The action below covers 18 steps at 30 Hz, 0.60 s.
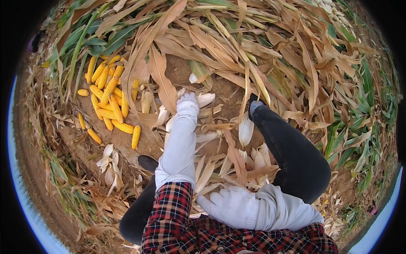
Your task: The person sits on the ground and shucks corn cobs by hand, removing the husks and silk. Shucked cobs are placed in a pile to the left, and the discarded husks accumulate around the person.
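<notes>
My left hand [187, 103], in a white glove, reaches down to the ground ahead with its fingers curled. A pale husk piece [206, 100] sticks out beside it on the right; what lies under the fingers is hidden. Close to my body, my right hand [230, 206], also white-gloved, is bent inward with its fingers folded. Whatever it holds, if anything, is out of sight. Left of my left hand lies a pile of bare yellow corn cobs [111, 89]. A white-husked ear [245, 129] rests by my right foot.
Dry corn stalks and leaves [237, 46] heap up in front, with greener leaves [114, 40] at the far left. Loose husks [207, 171] litter the soil between my legs. My right leg [292, 156] is bent at the right; a dark shoe [147, 163] shows at the left.
</notes>
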Each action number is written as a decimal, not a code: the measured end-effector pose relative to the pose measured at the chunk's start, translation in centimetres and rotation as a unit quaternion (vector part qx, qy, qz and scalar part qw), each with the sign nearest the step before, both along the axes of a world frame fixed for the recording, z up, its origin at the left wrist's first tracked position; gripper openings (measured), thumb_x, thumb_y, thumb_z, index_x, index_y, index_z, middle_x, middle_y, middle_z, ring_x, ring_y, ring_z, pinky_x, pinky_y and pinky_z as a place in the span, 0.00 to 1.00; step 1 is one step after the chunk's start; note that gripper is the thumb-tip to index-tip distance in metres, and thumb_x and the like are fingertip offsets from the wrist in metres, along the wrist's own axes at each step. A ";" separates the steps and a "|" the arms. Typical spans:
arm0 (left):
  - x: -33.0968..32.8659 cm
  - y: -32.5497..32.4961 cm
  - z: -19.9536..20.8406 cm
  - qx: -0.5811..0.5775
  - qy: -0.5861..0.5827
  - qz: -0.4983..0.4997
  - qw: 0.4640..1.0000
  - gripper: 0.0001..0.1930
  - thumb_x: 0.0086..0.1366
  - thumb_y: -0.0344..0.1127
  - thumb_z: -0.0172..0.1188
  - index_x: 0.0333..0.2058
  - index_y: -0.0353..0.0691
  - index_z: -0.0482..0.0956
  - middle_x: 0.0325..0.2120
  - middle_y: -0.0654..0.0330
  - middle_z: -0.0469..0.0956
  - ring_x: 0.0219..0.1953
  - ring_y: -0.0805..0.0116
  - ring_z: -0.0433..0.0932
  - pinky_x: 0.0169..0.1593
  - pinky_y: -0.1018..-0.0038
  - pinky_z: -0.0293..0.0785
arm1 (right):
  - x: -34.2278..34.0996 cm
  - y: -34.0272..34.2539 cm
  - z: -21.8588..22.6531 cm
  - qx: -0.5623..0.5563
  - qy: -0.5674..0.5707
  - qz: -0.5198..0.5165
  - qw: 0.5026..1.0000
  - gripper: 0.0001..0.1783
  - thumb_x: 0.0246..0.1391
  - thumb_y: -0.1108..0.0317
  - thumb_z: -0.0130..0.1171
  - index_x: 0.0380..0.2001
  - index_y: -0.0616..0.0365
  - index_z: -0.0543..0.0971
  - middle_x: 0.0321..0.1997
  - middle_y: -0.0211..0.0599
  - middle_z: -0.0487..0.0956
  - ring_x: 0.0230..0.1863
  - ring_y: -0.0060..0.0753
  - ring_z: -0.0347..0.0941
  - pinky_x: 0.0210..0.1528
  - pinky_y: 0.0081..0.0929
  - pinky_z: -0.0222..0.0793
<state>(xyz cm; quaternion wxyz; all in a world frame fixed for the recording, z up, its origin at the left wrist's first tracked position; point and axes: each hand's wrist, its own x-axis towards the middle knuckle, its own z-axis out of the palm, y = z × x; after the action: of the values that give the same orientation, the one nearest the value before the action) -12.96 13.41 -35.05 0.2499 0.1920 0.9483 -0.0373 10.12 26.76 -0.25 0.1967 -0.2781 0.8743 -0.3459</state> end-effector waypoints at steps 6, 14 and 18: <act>-1.0 0.9 -1.5 -0.070 -0.050 0.003 0.996 0.19 0.74 0.39 0.55 0.60 0.44 0.78 0.58 0.50 0.81 0.60 0.51 0.81 0.63 0.55 0.76 | -0.4 0.2 -0.6 -0.010 -0.017 -0.026 0.999 0.26 0.58 0.64 0.60 0.59 0.59 0.78 0.31 0.30 0.76 0.29 0.29 0.77 0.30 0.29 0.76; -1.9 1.9 -2.6 -0.175 -0.147 -0.004 0.973 0.19 0.74 0.41 0.56 0.60 0.44 0.77 0.59 0.49 0.81 0.61 0.51 0.81 0.64 0.55 0.76 | -0.2 0.3 -1.1 0.004 -0.013 -0.052 0.999 0.26 0.57 0.62 0.62 0.59 0.53 0.79 0.29 0.27 0.72 0.26 0.26 0.76 0.27 0.27 0.77; -2.6 1.8 -2.5 -0.209 -0.187 -0.014 0.960 0.19 0.74 0.42 0.56 0.60 0.44 0.77 0.59 0.49 0.80 0.62 0.51 0.80 0.64 0.56 0.75 | 0.1 0.3 -1.3 0.003 0.006 -0.048 0.999 0.24 0.56 0.63 0.62 0.57 0.52 0.79 0.29 0.27 0.71 0.26 0.26 0.75 0.27 0.27 0.77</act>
<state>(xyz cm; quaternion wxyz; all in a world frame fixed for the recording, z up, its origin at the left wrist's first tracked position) -15.56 15.18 -37.58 0.4569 0.1519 0.8529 -0.2016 10.22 27.06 -1.58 0.1754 -0.2375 0.8888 -0.3504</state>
